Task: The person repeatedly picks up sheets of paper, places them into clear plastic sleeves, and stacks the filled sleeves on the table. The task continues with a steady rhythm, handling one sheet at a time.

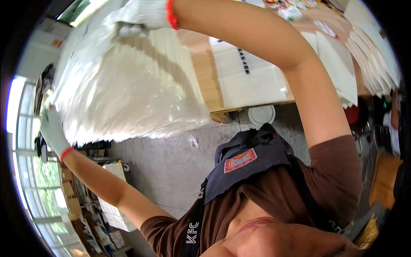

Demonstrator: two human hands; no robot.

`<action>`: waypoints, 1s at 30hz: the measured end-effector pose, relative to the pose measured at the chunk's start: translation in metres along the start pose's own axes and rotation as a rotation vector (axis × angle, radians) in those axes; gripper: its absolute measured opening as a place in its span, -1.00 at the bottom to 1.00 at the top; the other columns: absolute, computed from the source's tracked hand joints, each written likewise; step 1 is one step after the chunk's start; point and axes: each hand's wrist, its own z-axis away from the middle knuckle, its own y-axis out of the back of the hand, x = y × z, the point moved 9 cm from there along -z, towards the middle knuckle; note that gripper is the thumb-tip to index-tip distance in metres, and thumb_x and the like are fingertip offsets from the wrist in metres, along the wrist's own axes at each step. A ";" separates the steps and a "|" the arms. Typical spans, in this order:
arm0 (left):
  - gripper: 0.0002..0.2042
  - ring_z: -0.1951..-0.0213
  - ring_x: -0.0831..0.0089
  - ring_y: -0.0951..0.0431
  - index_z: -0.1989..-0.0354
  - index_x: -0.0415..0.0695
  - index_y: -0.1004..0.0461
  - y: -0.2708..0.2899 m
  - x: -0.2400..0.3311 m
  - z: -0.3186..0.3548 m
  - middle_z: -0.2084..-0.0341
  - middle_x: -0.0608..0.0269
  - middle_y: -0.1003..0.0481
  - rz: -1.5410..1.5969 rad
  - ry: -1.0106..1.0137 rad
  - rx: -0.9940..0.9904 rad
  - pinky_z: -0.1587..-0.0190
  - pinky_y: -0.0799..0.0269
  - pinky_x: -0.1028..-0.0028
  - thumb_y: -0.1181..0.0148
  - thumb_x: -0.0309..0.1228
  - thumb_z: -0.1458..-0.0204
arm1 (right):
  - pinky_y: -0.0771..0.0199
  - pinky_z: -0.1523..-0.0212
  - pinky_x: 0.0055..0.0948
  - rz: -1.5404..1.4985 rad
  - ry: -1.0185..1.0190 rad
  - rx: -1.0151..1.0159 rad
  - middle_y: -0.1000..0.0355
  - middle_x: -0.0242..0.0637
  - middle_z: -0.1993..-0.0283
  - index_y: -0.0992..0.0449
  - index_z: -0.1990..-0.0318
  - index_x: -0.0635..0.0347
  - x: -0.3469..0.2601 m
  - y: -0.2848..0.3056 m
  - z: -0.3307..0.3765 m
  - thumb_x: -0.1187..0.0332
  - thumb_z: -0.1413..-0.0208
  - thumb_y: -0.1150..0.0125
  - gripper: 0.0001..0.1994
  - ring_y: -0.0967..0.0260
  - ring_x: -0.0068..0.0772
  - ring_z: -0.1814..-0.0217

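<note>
A thick stack of white sheets (154,77) lies at the table's left end, covered by shiny, crinkled clear plastic film (107,94). The film hangs over the near side of the stack. My right hand (139,15), in a white glove with a red cuff, is on the film at the far side, its fingers curled down into it. My left hand (53,130), gloved the same way, is at the film's left edge. Its fingers are close together at that edge, partly lost in the glare.
White sheets with dark marks (248,77) lie on the wooden table (205,81). More white stacks (368,55) fan out at the far right. A round white lid or stool top (261,115) shows below the table edge. Shelves (92,222) and windows line the left.
</note>
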 end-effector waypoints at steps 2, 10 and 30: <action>-0.55 0.11 0.35 -0.42 0.07 -0.17 -0.43 -0.001 0.048 0.046 0.17 0.08 -0.45 -0.140 -0.293 0.297 0.10 -0.33 0.41 0.03 -0.03 -0.10 | -0.16 0.68 -0.53 -0.107 -0.029 -0.001 -0.44 -0.32 0.50 -0.51 0.34 0.18 -0.005 0.011 0.027 0.17 -0.11 -0.15 -0.75 -0.20 -0.64 0.67; -0.85 0.05 0.07 -0.42 0.33 -0.13 -0.53 -0.159 0.244 0.361 0.19 0.08 -0.49 1.012 -0.764 -0.407 -0.04 -0.31 0.25 -0.21 -0.47 0.13 | -0.22 0.64 -0.65 -0.036 -0.302 0.259 -0.45 -0.33 0.43 -0.43 0.12 0.27 0.089 0.086 0.206 0.08 -0.19 0.00 -0.61 -0.33 -0.63 0.57; -0.71 0.41 0.37 -0.51 0.48 -0.15 -0.51 -0.429 0.355 0.449 0.55 0.13 -0.51 0.902 -0.552 -1.210 0.27 -0.35 0.43 -0.04 -0.19 -0.10 | -0.41 0.42 -0.49 -0.149 -0.493 0.843 -0.52 -0.29 0.36 -0.47 0.12 0.22 0.349 0.126 0.377 -0.17 -0.09 0.02 -0.44 -0.43 -0.43 0.43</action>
